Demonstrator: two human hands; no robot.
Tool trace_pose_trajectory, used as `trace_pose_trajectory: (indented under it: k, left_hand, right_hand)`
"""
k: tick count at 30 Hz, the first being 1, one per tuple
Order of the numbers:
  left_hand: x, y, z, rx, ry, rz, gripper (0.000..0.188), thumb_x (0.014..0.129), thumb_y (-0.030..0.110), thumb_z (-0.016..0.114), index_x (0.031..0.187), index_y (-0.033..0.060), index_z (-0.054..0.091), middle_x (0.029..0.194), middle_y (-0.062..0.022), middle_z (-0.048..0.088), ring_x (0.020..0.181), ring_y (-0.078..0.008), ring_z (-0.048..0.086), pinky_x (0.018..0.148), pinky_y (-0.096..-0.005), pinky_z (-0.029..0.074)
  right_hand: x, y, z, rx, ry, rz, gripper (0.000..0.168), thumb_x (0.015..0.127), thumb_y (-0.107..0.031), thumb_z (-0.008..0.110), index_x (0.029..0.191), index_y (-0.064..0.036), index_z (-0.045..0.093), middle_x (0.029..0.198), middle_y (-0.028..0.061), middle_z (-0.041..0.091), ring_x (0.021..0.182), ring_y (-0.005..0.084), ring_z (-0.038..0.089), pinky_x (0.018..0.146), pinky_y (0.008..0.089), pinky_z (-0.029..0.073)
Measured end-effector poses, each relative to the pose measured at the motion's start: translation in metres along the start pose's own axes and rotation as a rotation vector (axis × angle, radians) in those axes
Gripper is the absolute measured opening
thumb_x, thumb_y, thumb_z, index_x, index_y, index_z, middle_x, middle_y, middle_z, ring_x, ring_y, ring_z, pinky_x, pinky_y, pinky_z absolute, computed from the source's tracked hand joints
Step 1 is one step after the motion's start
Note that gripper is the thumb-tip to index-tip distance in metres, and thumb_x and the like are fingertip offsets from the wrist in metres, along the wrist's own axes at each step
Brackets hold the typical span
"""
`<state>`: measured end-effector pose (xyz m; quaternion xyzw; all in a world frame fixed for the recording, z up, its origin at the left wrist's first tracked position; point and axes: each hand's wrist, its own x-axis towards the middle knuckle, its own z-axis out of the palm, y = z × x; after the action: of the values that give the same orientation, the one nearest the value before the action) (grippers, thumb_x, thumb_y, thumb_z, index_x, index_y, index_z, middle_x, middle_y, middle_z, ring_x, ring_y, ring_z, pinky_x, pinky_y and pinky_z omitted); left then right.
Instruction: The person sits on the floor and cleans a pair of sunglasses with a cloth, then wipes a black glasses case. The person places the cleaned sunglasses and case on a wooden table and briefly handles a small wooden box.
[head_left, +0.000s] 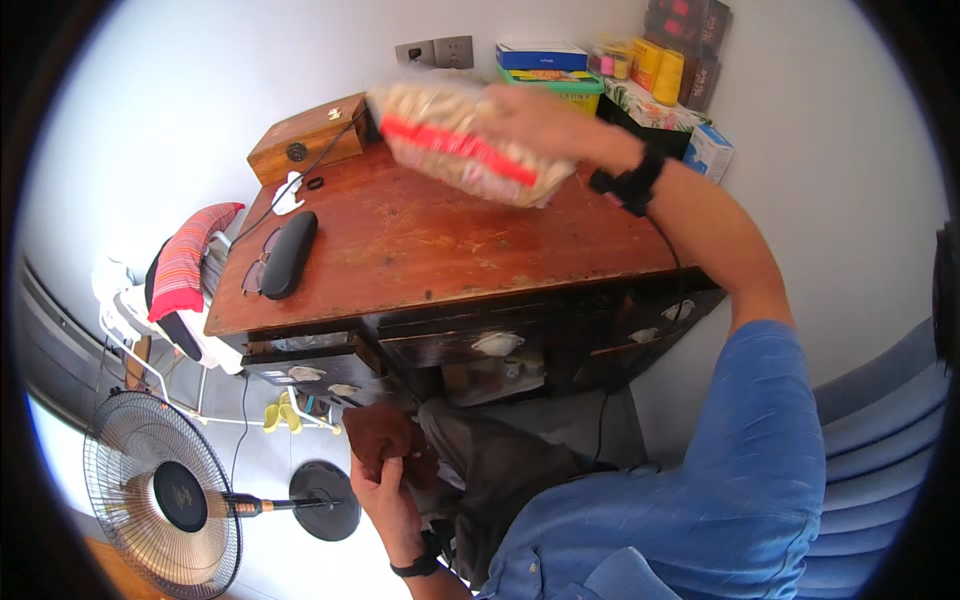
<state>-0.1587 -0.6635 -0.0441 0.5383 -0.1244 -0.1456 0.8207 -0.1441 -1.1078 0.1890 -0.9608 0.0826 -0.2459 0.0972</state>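
Note:
My right hand (517, 120) grips a clear plastic bag (465, 161) above the back of a worn wooden desk (420, 247). Light brown pieces, perhaps peanuts in the shell, fill the bag, and a red band crosses it. Both hand and bag are blurred. Down by my lap, my left hand (386, 487) is shut on a dark brown cloth (382, 435), its thumb pressed over the fabric. A black glasses case (290, 255) lies on the left of the desktop, with a pair of glasses (256, 274) beside it.
A wooden box (307, 139) stands at the back left, near a crumpled tissue (288, 193). A green-lidded tub (559, 81) carries a blue box (541, 57). Partly open drawers (315, 371) jut out below the desktop. A standing fan (165, 495) is at lower left.

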Motion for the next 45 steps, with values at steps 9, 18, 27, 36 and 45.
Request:
trace_pose_trajectory:
  k: [9, 18, 27, 36, 45]
  left_hand:
    - [0.019, 0.001, -0.001, -0.125, -0.123, -0.058, 0.042, 0.092, 0.0, 0.066, 0.133, -0.0016, 0.06, 0.118, -0.0094, 0.071, 0.1, -0.0186, 0.068, 0.086, -0.0326, 0.054]
    - [0.027, 0.005, 0.001, -0.091, -0.17, -0.099, 0.045, 0.092, 0.002, 0.069, 0.136, -0.0011, 0.059, 0.125, -0.007, 0.071, 0.113, -0.0156, 0.066, 0.1, -0.0304, 0.049]
    - [0.02, 0.004, -0.008, -0.088, -0.187, -0.08, 0.044, 0.092, 0.004, 0.068, 0.135, -0.0009, 0.059, 0.123, -0.0072, 0.071, 0.107, -0.0158, 0.068, 0.097, -0.0305, 0.051]
    - [0.024, 0.006, -0.016, -0.133, -0.155, -0.075, 0.046, 0.092, 0.002, 0.067, 0.137, -0.0007, 0.058, 0.125, -0.0081, 0.071, 0.11, -0.0163, 0.067, 0.098, -0.0305, 0.052]
    - [0.091, 0.07, -0.035, 0.338, 0.147, 0.393, 0.041, 0.096, 0.01, 0.067, 0.134, -0.0007, 0.059, 0.116, -0.0075, 0.071, 0.103, -0.0151, 0.067, 0.089, -0.0309, 0.052]
  right_hand:
    - [-0.139, 0.112, -0.122, 0.765, -0.008, 0.463, 0.043, 0.106, -0.03, 0.062, 0.137, 0.0, 0.061, 0.121, 0.0047, 0.07, 0.102, 0.0093, 0.067, 0.089, 0.0271, 0.056]
    - [-0.24, 0.194, -0.151, -0.002, -0.269, 0.713, 0.043, 0.1, -0.023, 0.064, 0.135, 0.002, 0.061, 0.124, 0.0146, 0.071, 0.108, 0.0216, 0.07, 0.093, 0.0357, 0.056]
    - [-0.235, 0.096, -0.092, -0.225, -0.205, 0.527, 0.057, 0.092, -0.027, 0.069, 0.14, 0.0, 0.053, 0.124, 0.0246, 0.063, 0.115, 0.0442, 0.062, 0.099, 0.0465, 0.051]
    - [-0.214, 0.078, -0.096, -0.762, -0.118, 0.248, 0.058, 0.09, -0.014, 0.067, 0.145, -0.005, 0.051, 0.146, 0.0214, 0.055, 0.128, 0.0401, 0.057, 0.107, 0.043, 0.047]
    - [-0.024, -0.058, -0.069, -0.291, 0.0, -0.072, 0.028, 0.089, -0.022, 0.066, 0.108, -0.003, 0.073, 0.096, 0.0157, 0.074, 0.089, 0.0368, 0.069, 0.08, 0.0434, 0.055]
